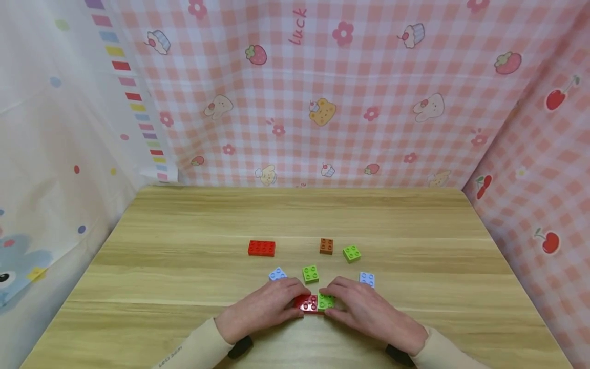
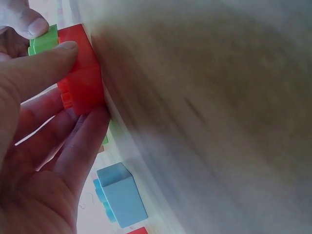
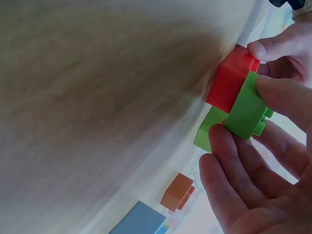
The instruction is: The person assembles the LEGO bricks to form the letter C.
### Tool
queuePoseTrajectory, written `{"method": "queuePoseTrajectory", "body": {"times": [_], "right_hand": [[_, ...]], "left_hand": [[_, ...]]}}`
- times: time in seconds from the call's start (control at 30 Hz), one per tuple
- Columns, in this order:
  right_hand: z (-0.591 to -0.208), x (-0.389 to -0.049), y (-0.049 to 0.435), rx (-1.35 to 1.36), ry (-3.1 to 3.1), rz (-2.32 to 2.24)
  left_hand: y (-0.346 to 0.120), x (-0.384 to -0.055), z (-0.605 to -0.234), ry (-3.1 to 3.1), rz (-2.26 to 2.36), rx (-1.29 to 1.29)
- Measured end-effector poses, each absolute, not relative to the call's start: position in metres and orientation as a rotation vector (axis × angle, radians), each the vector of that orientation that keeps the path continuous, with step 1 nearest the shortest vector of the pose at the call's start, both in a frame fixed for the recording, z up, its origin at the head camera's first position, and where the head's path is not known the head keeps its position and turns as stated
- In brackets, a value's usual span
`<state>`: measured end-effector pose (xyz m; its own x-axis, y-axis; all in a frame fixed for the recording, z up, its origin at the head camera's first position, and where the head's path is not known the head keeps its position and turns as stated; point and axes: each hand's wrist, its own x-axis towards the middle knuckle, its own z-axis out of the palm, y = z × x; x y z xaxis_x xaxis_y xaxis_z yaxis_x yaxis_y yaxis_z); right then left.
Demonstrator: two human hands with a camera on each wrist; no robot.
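Note:
Near the front of the table, a long red brick (image 1: 308,303) lies with its studs up. The left hand (image 1: 265,306) grips its left end, thumb (image 2: 63,53) on the near side and fingers on the far side. A square green brick (image 1: 325,301) sits on the red brick's right end, studs up. My right hand (image 1: 369,309) pinches this green brick between thumb and fingertips. In the right wrist view the green brick (image 3: 247,107) lies against the studded face of the red brick (image 3: 230,80).
Beyond the hands on the wooden table (image 1: 193,220) are another red brick (image 1: 261,248), a brown brick (image 1: 326,246) and two loose green bricks, one nearer (image 1: 311,274), one farther right (image 1: 352,254). A blue brick (image 1: 277,274) lies behind the left hand, another blue brick (image 1: 367,279) behind the right.

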<state>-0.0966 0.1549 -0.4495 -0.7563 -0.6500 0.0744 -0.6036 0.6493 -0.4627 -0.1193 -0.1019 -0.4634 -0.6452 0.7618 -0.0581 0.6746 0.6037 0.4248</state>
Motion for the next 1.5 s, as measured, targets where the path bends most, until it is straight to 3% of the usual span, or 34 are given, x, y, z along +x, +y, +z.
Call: {"method": "queuePoseTrajectory", "body": {"times": [0.5,1.5], "right_hand": [[-0.445,-0.099,0.146,-1.003,2.780,-0.650],[-0.446,-0.105,0.154,-0.885,2.738,-0.622]], "left_hand": [[-0.121,-0.109,-0.454,2.726,0.663,1.181],[-0.156,-0.139,-0.459,2.745,0.697,1.083]]}}
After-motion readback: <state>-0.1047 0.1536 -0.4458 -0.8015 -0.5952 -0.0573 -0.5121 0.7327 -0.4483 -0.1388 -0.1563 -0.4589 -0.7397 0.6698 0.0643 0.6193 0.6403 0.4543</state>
